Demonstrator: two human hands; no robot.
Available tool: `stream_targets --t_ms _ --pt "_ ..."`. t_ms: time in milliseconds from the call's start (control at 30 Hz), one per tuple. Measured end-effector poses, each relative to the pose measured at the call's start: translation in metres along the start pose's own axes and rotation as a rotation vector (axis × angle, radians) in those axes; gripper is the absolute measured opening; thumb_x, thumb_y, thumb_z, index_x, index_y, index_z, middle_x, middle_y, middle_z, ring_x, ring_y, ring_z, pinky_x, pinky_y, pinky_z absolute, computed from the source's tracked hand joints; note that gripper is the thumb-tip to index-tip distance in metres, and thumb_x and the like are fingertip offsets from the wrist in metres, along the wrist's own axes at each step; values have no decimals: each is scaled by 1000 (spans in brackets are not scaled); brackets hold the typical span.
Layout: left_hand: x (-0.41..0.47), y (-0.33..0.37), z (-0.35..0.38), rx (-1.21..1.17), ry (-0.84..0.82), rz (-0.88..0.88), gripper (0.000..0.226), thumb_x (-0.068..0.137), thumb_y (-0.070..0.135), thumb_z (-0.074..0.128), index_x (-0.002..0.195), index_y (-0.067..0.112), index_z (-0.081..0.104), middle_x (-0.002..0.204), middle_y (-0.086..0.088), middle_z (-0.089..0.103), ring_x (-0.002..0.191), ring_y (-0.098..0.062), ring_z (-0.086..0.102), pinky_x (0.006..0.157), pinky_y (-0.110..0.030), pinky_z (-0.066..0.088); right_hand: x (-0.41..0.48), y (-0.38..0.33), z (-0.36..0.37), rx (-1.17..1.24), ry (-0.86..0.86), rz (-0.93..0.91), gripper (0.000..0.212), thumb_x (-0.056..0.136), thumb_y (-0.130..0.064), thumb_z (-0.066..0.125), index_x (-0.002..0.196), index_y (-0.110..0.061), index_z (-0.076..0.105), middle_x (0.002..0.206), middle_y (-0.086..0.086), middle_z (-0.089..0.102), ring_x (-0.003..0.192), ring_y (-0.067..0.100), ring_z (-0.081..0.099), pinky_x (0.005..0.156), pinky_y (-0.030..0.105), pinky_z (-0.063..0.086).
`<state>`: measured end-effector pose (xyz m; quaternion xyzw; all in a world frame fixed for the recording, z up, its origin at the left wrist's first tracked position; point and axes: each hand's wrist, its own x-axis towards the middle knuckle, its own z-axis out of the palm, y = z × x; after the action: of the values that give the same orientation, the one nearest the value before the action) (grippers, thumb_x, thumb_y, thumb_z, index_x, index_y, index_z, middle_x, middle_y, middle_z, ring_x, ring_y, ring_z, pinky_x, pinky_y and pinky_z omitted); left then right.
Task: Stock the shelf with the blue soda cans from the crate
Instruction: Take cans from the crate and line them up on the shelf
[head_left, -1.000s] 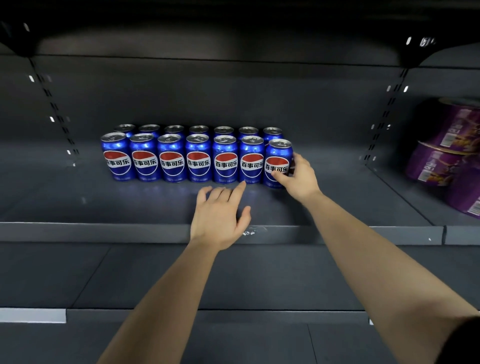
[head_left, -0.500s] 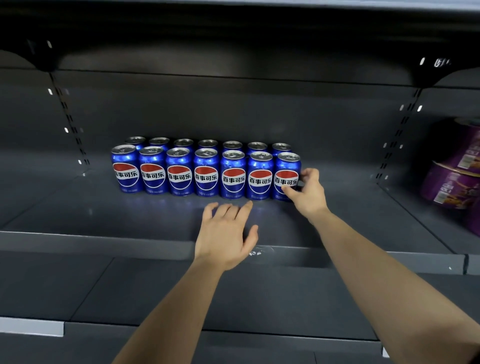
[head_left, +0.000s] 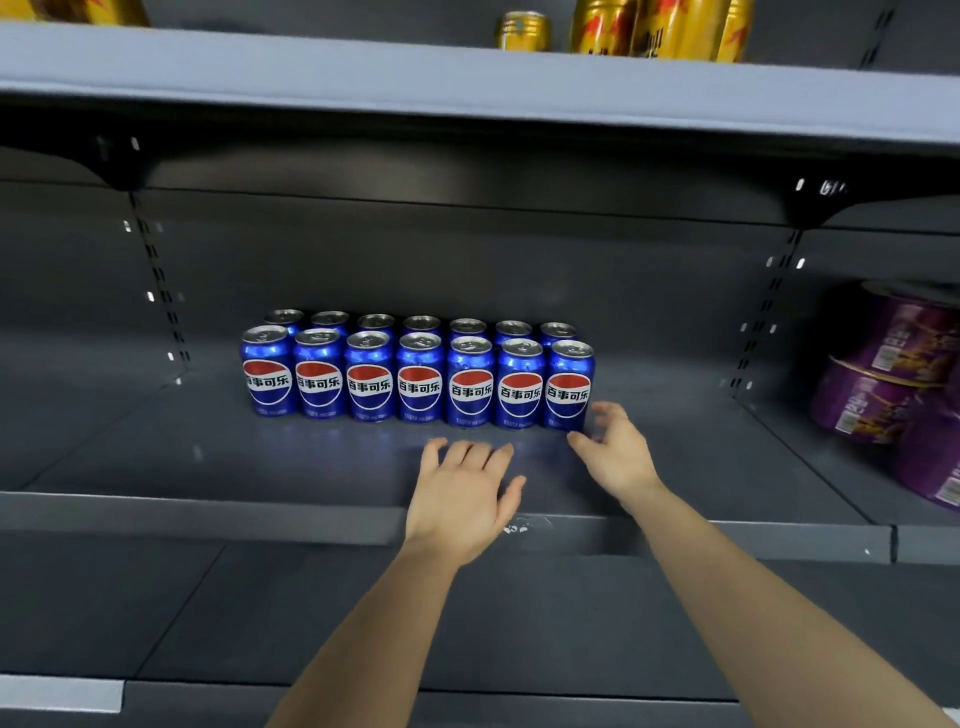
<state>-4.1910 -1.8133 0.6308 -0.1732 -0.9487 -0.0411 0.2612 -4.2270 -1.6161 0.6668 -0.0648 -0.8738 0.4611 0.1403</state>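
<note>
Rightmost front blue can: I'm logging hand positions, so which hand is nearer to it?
Right. The right hand hovers open just right of the can, fingers close to its base. The left hand lies lower and to the left, over the shelf front.

Cans stand two rows deep on the shelf — left hand before them, right hand near the rightmost; tubs far right.

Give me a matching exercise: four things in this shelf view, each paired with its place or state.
Things
1. blue soda cans
2. gold cans
3. purple tubs
4. right hand

Places or states
A. on the upper shelf
B. open, by the rightmost front can
C. two rows, mid-shelf
D. stacked at the far right

Pairs: 1-C, 2-A, 3-D, 4-B.
</note>
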Motion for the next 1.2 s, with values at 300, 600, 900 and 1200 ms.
stream_targets --t_ms 300,600,900,1200 --pt "-27 -13 -14 11 -76 -109 49 100 47 27 141 24 40 145 2 43 129 -19 40 108 -40 19 -80 -10 -18 -40 45 -142 42 88 -13 65 128 -14 54 124 0 61 115 16 58 99 30 45" --pt "-94 -10 -27 -108 49 -85 52 90 41 32 127 15 59 135 -7 55 123 -26 52 98 -45 43 -156 -1 -27 110 144 -207 17 87 -9 67 100 -18 61 84 -3 63 70 -3 57 67 8 45" --pt "-174 23 -13 -67 -85 -110 56 91 40 28 129 11 58 138 -9 53 128 -27 49 102 -46 40 -224 83 -18 8 -9 -43 29 88 -15 67 116 -17 62 101 0 65 84 4 60 79 12 45" --pt "-285 49 26 -48 -266 -131 54 94 40 28 133 12 51 134 -7 56 128 -24 47 106 -45 32 -295 183 -3 -185 -242 141 50 88 -23 66 136 -14 53 132 5 59 117 21 58 95 23 41"
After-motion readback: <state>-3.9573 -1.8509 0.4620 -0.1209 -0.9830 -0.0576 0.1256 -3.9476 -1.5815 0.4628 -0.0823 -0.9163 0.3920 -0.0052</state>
